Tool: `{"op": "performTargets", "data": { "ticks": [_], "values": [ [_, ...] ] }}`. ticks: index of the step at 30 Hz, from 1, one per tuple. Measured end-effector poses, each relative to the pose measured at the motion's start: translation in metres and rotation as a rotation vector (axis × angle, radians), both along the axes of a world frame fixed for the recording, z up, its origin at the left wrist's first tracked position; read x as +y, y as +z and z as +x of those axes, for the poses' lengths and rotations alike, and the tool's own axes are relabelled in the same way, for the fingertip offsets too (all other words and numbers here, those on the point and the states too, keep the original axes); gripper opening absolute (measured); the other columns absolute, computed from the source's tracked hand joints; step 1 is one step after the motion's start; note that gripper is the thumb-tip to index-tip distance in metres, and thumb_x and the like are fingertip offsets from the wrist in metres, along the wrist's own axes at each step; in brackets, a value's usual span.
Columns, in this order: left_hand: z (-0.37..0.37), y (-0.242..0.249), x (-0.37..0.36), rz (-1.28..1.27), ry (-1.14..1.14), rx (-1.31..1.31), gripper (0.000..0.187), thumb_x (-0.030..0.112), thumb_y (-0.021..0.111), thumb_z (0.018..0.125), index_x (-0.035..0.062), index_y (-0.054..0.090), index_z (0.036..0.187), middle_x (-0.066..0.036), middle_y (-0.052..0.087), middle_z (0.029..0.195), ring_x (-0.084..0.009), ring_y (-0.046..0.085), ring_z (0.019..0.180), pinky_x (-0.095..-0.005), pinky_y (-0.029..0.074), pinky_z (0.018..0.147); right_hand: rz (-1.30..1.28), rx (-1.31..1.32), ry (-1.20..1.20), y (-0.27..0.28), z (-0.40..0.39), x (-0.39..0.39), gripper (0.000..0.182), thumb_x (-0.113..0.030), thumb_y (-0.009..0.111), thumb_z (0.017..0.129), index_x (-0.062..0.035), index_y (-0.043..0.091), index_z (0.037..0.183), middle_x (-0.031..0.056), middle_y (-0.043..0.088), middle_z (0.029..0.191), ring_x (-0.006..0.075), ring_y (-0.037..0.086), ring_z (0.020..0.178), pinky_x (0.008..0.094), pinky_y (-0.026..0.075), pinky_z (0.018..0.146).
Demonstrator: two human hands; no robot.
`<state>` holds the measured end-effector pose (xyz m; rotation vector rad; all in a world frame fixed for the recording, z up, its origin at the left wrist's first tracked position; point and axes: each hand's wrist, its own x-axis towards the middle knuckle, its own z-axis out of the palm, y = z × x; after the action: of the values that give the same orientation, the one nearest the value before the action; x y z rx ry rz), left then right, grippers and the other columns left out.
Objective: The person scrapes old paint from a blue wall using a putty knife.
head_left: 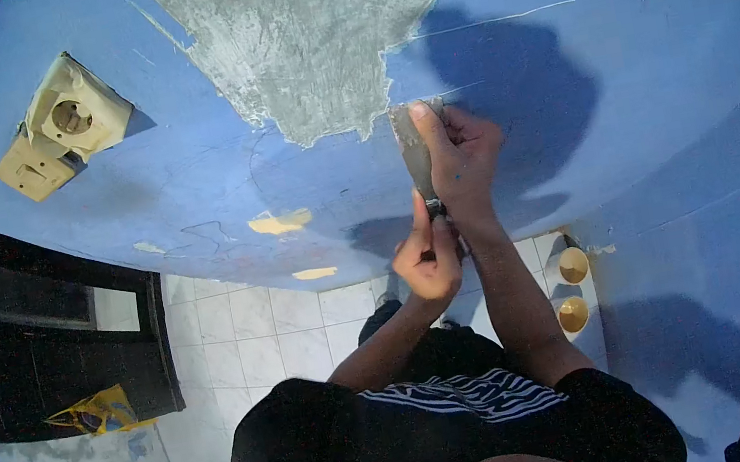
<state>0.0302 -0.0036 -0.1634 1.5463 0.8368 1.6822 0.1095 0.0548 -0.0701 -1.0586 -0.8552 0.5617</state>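
A paint scraper with a grey metal blade and dark handle is held upright against the blue wall. My right hand is closed on the blade, its thumb lying flat along the metal near the top edge. Lower down, my left hand pinches the scraper around its handle, most of which the fingers hide. The blade's edge lies just below and to the right of a grey bare patch, where the paint is gone and the border is ragged. Thin scratches run across the paint to the right of this patch.
A loose, tilted socket and a switch are on the wall at left. Two yellowish round containers stand on the white tiled floor. A yellow bag lies near the dark door.
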Motion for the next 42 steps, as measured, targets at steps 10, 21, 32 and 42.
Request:
{"op": "performTargets", "data": {
  "ticks": [10,21,32,42],
  "values": [
    [0.001,-0.009,0.002,0.053,0.023,0.037,0.045,0.000,0.055,0.094,-0.0109,0.048,0.138,-0.002,0.064,0.066,-0.0037,0.055,0.058,-0.0206,0.044,0.054,0.015,0.050,-0.020,0.009,-0.004,-0.005,0.032,-0.022,0.067,0.093,-0.0036,0.063,0.067,-0.0057,0.056,0.059,0.0021,0.047,0.056,0.0234,0.035,0.050],
    [-0.035,0.007,0.015,-0.009,-0.071,0.129,0.041,-0.001,0.058,0.092,-0.0081,0.055,0.133,0.000,0.062,0.065,-0.0017,0.054,0.059,-0.0190,0.043,0.054,0.113,0.035,-0.185,-0.018,-0.016,0.011,0.036,-0.024,0.068,0.092,-0.0037,0.057,0.064,-0.0068,0.050,0.057,0.0026,0.040,0.056,0.0252,0.033,0.049],
    [-0.009,0.003,0.018,0.050,-0.116,0.004,0.046,0.004,0.057,0.097,-0.0022,0.049,0.142,0.001,0.066,0.083,-0.0037,0.049,0.062,-0.0195,0.042,0.056,-0.005,-0.050,-0.074,0.007,0.001,-0.001,0.035,-0.028,0.068,0.092,-0.0024,0.062,0.069,-0.0047,0.057,0.062,0.0036,0.047,0.058,0.0248,0.038,0.052],
    [-0.032,0.011,0.000,-0.119,-0.093,-0.009,0.041,0.006,0.058,0.097,-0.0013,0.053,0.138,0.007,0.054,0.064,-0.0015,0.046,0.056,-0.0199,0.037,0.051,0.091,0.105,-0.091,-0.019,-0.024,-0.009,0.046,-0.020,0.069,0.091,-0.0128,0.036,0.060,-0.0103,0.032,0.058,0.0036,0.029,0.058,0.0272,0.025,0.050]
  ]
}}
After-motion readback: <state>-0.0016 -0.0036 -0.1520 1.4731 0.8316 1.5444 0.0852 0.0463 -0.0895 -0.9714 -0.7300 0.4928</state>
